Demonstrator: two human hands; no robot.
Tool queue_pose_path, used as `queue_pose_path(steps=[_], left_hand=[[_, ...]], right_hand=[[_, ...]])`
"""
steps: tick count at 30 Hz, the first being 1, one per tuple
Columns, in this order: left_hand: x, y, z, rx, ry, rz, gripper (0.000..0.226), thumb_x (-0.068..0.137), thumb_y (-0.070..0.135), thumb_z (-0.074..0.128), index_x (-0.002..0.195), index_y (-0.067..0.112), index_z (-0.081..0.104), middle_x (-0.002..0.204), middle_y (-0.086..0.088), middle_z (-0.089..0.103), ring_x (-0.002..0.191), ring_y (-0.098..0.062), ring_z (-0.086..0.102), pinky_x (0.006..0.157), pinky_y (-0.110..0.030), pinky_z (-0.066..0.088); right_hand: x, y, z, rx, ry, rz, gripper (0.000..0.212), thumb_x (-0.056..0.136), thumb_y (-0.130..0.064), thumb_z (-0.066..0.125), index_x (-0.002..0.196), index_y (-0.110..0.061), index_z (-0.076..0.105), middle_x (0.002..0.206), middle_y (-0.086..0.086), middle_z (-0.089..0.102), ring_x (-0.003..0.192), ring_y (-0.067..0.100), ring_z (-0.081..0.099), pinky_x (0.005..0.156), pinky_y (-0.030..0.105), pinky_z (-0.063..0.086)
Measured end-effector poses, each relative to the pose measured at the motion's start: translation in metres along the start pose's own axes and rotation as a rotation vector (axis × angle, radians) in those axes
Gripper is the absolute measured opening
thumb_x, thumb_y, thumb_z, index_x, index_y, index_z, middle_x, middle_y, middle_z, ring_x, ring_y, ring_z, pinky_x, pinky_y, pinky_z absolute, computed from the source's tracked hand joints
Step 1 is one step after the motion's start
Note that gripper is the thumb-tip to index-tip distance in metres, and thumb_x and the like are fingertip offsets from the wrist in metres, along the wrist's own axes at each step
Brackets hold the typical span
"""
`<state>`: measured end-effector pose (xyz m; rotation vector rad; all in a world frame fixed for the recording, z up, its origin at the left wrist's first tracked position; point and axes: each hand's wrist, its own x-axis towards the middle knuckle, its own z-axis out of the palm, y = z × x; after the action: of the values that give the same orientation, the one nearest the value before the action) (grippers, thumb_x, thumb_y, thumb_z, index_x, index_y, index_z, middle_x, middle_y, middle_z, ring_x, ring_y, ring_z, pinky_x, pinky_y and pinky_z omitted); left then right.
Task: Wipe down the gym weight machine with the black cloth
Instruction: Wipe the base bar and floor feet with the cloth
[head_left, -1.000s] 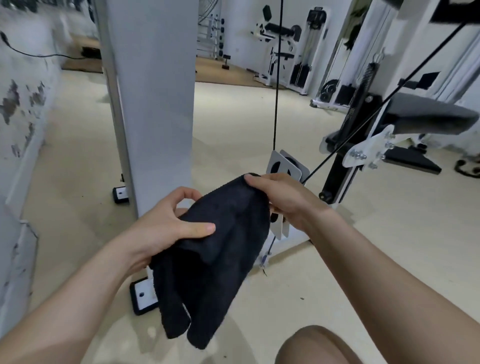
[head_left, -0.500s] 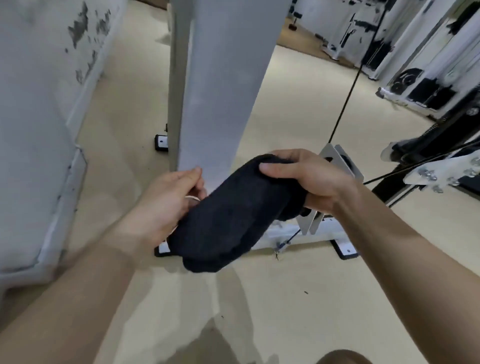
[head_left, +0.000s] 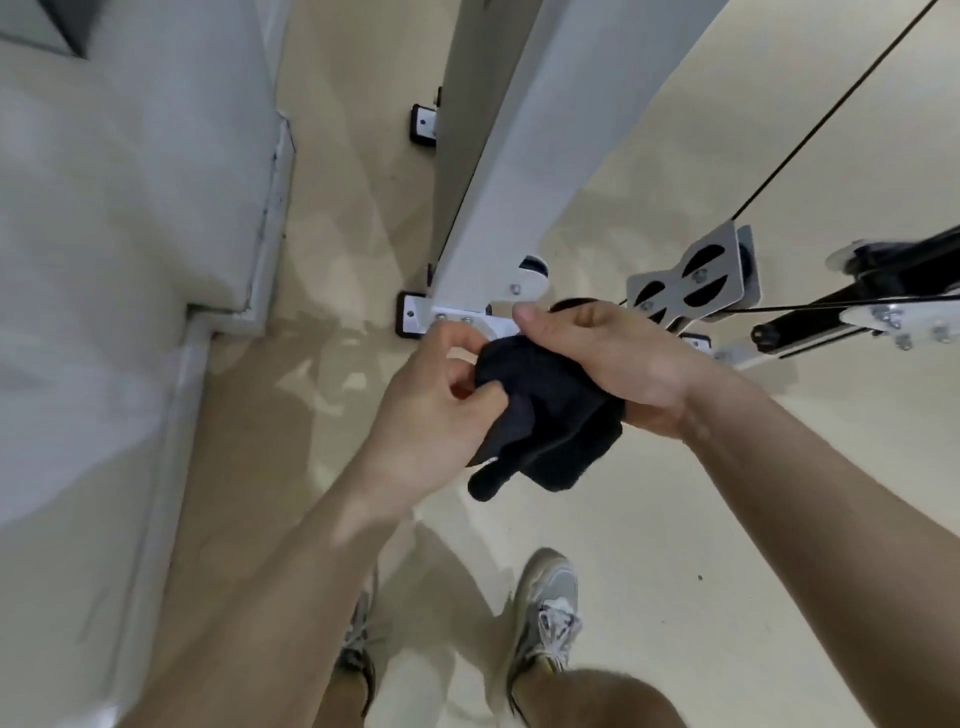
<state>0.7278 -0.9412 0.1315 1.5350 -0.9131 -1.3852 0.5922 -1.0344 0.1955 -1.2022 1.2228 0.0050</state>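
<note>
Nearest the camera, the person's shoes (head_left: 545, 608) stand on the floor (head_left: 727, 519), facing the machine.

Above them, the cloth (head_left: 556, 415) is bunched between both hands, in the air over the floor, just in front of the column's (head_left: 535, 130) foot. The left hand (head_left: 431, 405) pinches one edge of it between thumb and fingers. The right hand (head_left: 613, 358) is wrapped over the bulk of it, fingers curled round. A loose end hangs below the hands.

The cloth appears clear of every machine surface, though the view cannot confirm the gap to the base plate (head_left: 498, 327) behind it.

Beyond stand the white column, its black foot pads (head_left: 410, 314), the pulley bracket (head_left: 696, 280) to the right and the cable (head_left: 841, 109) running up from it. A wall (head_left: 130, 234) lies to the left.

Assessment: the cloth is being gathered or refolded, not applied. No wiping stroke is under way. No surface shows marks that tell wiped from unwiped, so the share completed cannot be established. The column, base, bracket and right-hand frame should be treated as outstanding.
</note>
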Motion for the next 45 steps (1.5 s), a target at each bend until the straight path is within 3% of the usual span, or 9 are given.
queue_pose_path(steps=[5,8,13,17,20,26,31,38,45], left_hand=[[-0.053,0.053,-0.025,-0.195,-0.025,-0.140,0.015,0.097,0.029,0.055,0.105,0.042,0.052,0.085,-0.002,0.070,0.074,-0.021,0.069,0.067,-0.036,0.057],[-0.086,0.079,-0.039,-0.082,-0.107,-0.048,0.028,0.082,0.035,0.074,0.098,0.044,0.052,0.083,-0.007,0.066,0.073,-0.022,0.068,0.069,-0.038,0.056],[-0.143,0.110,-0.051,0.142,0.085,-0.004,0.011,0.087,0.021,0.062,0.088,0.032,0.065,0.080,-0.004,0.067,0.072,-0.032,0.063,0.064,-0.039,0.050],[-0.210,0.135,-0.049,0.505,0.291,-0.002,0.020,0.086,0.009,0.052,0.088,0.021,0.067,0.067,0.002,0.065,0.062,-0.016,0.057,0.051,-0.024,0.041],[-0.255,0.143,-0.043,0.874,0.428,0.005,0.020,0.081,0.006,0.047,0.082,0.018,0.064,0.066,0.005,0.052,0.062,-0.017,0.049,0.048,-0.021,0.028],[-0.343,0.180,-0.033,-0.188,0.421,-0.240,0.029,0.092,-0.001,0.038,0.070,0.011,0.053,0.047,0.000,0.051,0.032,-0.017,0.047,0.034,-0.018,0.032],[-0.412,0.172,-0.036,-0.072,0.358,-0.218,0.008,0.088,0.016,0.068,0.094,0.020,0.065,0.086,-0.008,0.069,0.068,-0.020,0.066,0.057,-0.030,0.050],[-0.500,0.156,-0.023,-0.090,0.435,-0.217,0.024,0.098,0.015,0.057,0.085,0.024,0.075,0.074,-0.010,0.067,0.065,-0.020,0.059,0.062,-0.034,0.047],[-0.571,0.152,0.017,-0.379,0.903,-0.268,0.014,0.089,0.020,0.067,0.079,0.017,0.076,0.081,-0.009,0.073,0.073,-0.023,0.065,0.068,-0.034,0.052]], right_hand=[[-0.056,-0.038,0.003,-0.037,-0.037,-0.020,0.024,0.083,0.000,0.069,0.106,0.000,0.069,0.096,0.015,0.072,0.086,0.025,0.069,0.069,0.028,0.057],[-0.085,-0.052,0.011,-0.176,0.031,-0.057,0.010,0.085,-0.007,0.071,0.094,-0.008,0.076,0.091,0.013,0.074,0.087,0.027,0.069,0.081,0.038,0.056],[-0.135,-0.072,0.027,-0.406,0.020,-0.106,0.018,0.092,-0.027,0.065,0.088,-0.015,0.078,0.089,0.010,0.075,0.093,0.031,0.068,0.095,0.046,0.049],[-0.188,-0.085,0.039,-0.645,0.002,-0.234,0.025,0.096,-0.021,0.059,0.077,-0.012,0.071,0.063,0.002,0.062,0.061,0.028,0.046,0.060,0.028,0.038],[-0.227,-0.094,0.053,-0.817,-0.019,-0.310,0.029,0.098,-0.017,0.053,0.071,-0.012,0.062,0.056,-0.003,0.045,0.054,0.015,0.038,0.055,0.029,0.032],[-0.289,-0.098,0.083,-0.598,0.133,-0.478,0.011,0.089,-0.015,0.068,0.081,-0.019,0.074,0.075,0.000,0.072,0.070,0.016,0.066,0.064,0.031,0.052],[-0.332,-0.079,0.101,-0.223,0.085,-0.301,0.008,0.088,-0.010,0.069,0.082,-0.014,0.074,0.078,0.006,0.071,0.072,0.014,0.063,0.073,0.030,0.052],[-0.396,-0.058,0.101,-0.460,0.127,-0.281,0.014,0.096,-0.022,0.059,0.083,-0.020,0.064,0.076,0.000,0.058,0.070,0.016,0.050,0.063,0.029,0.050],[-0.435,-0.052,0.107,-0.084,-0.153,-0.263,0.013,0.095,-0.014,0.061,0.085,-0.012,0.070,0.083,0.001,0.069,0.079,0.015,0.064,0.075,0.029,0.059]])
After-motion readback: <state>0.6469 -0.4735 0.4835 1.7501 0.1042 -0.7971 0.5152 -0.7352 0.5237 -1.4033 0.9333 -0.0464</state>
